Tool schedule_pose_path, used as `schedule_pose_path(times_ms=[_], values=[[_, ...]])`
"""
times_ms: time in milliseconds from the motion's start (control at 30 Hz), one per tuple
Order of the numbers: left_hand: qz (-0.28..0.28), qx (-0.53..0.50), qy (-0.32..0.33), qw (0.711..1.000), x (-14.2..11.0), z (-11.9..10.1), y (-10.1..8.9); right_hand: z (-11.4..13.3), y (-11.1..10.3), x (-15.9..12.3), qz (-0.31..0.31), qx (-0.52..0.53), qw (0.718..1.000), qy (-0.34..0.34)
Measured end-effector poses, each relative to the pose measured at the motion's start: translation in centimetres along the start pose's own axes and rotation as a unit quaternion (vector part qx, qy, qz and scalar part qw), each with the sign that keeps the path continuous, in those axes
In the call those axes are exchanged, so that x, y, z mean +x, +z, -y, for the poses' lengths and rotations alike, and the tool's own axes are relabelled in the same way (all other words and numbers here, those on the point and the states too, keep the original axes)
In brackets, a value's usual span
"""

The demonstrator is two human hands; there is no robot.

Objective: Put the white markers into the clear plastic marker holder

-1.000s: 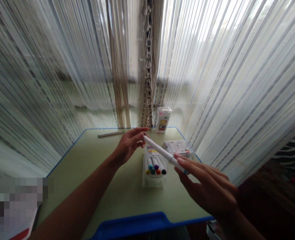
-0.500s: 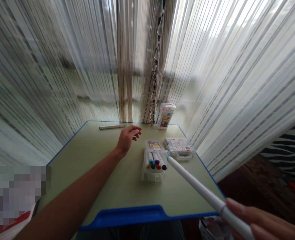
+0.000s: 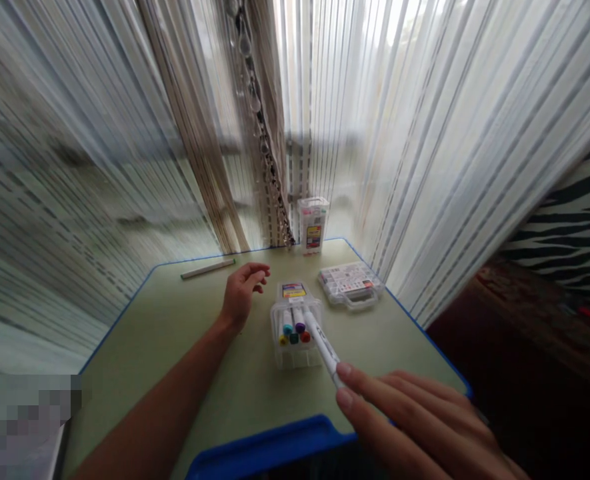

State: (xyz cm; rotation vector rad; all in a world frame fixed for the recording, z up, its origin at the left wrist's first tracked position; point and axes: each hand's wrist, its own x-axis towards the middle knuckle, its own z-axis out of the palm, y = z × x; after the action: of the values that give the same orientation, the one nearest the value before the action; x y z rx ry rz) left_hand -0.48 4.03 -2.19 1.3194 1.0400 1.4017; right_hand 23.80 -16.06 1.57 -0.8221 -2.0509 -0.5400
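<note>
Between the thumb and fingers of my right hand (image 3: 405, 407) is a white marker (image 3: 327, 350), its far end at the right side of a clear plastic case (image 3: 297, 360). The case stands open on the table, and several markers with coloured ends, yellow, turquoise, green, purple and orange, lie in it. I cannot tell whether the held marker's tip is inside the case or just above it. My left hand (image 3: 242, 293) hovers or rests left of the case, fingers loosely bent and apart, with nothing in them. A white marker with green ends (image 3: 207, 269) lies beyond my left hand.
A closed clear case with a handle (image 3: 352, 283) lies flat at the right. Behind it an upright clear case of markers (image 3: 313, 227) stands at the table's back edge. String curtains (image 3: 349, 133) hang behind the blue-edged table (image 3: 145, 333).
My right hand has moved left and forward, bringing the white marker's far end to the open case. The view has turned somewhat to the right. My left hand keeps its loose pose.
</note>
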Motion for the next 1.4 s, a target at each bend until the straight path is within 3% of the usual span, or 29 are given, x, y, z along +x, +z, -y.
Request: schedule_pose_path(times_ms=[200, 400, 500, 733, 967, 1167, 1333, 1400], values=[[0.008, 0.005, -0.006, 1.000, -0.2, 0.4, 0.2, -0.2, 1.9, 1.1, -0.014, 0.037, 0.999, -0.037], [0.011, 0.004, -0.009, 1.000, -0.1, 0.6, 0.2, -0.1, 3.2, 1.6, 0.014, 0.062, 0.998, -0.008], [0.010, 0.008, -0.014, 1.000, 0.0, 0.7, 0.1, -0.1, 3.5, 1.9, -0.002, 0.086, 0.996, -0.002], [0.010, 0.020, -0.019, 1.000, 0.0, 0.7, 0.1, 0.2, 3.7, 1.7, 0.001, 0.073, 0.995, 0.074], [0.005, 0.022, -0.037, 0.999, 0.2, 0.8, 0.0, -0.5, 6.0, 1.2, -0.131, 0.014, 0.990, 0.053], [0.004, 0.022, -0.043, 0.999, 0.2, 1.0, -0.1, -0.5, 6.7, 1.8, -0.132, 0.043, 0.986, 0.097], [0.005, 0.016, -0.047, 0.999, 0.1, 0.9, -0.1, -0.3, 6.4, 1.5, -0.060, 0.065, 0.987, 0.135], [0.004, 0.014, -0.047, 0.999, 0.1, 0.9, -0.1, -0.3, 6.3, 1.4, -0.057, 0.066, 0.987, 0.137]])
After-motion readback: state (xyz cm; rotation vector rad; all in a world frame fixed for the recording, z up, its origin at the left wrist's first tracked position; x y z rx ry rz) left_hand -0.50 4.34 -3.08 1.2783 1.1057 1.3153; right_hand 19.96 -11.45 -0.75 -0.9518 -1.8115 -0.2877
